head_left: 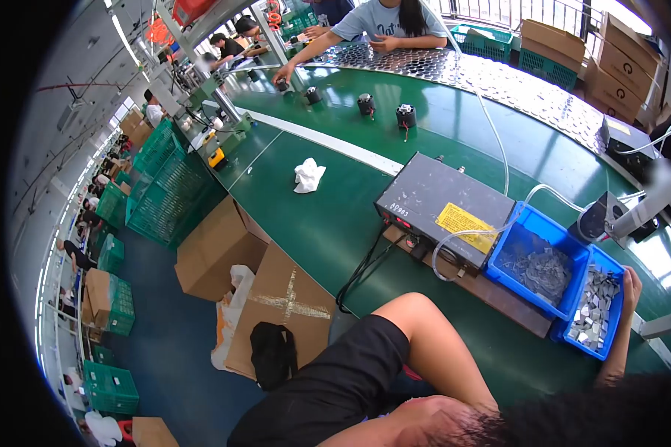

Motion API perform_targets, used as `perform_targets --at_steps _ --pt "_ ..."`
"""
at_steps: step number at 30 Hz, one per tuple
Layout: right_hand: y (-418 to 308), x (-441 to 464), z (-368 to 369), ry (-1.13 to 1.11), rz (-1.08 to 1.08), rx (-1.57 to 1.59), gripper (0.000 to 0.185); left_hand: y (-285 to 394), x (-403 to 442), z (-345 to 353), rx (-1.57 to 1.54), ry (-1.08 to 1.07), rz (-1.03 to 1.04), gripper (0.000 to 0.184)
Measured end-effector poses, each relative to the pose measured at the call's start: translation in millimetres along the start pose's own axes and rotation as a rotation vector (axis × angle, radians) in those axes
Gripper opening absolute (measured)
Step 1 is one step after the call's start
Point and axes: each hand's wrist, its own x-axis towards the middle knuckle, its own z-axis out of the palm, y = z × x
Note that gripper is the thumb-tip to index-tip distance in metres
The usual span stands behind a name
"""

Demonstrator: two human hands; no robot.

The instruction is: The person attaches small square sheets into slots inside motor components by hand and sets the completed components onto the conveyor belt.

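Observation:
My right hand (631,290) is at the far right, against the outer rim of a blue bin (613,348). Its visible fingers look stretched out and hold nothing I can make out. Small silvery metal pieces (593,313) fill that bin. Beside it, overlapping, stands a larger blue bin (505,277) with thin, clear-looking pieces (540,270). My left hand does not show. A bent bare limb below a black garment (335,372) fills the lower middle, and dark hair covers the bottom right.
A dark control box (443,197) with a yellow label adjoins the bins, its cables and clear tube trailing. Crumpled white tissue (308,176) lies on the green table. Several black motor-like parts (405,116) line the far strip; a co-worker's hand (282,74) touches one. Cardboard boxes (220,249) stand left.

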Motion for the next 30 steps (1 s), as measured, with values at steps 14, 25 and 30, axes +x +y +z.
perform_targets --at_steps 14,25,30 --pt "121.9 12.1 -65.7 -0.053 0.064 -0.045 0.034 0.3 7.5 8.8 0.055 -0.094 0.063 0.033" --pt "119.4 13.9 -62.7 -0.036 0.042 -0.032 0.033 5.2 13.1 18.4 0.057 -0.103 0.068 0.033" --pt "111.6 9.2 -59.8 -0.012 0.036 -0.02 0.033 7.6 18.0 19.6 0.065 -0.109 0.076 0.032"
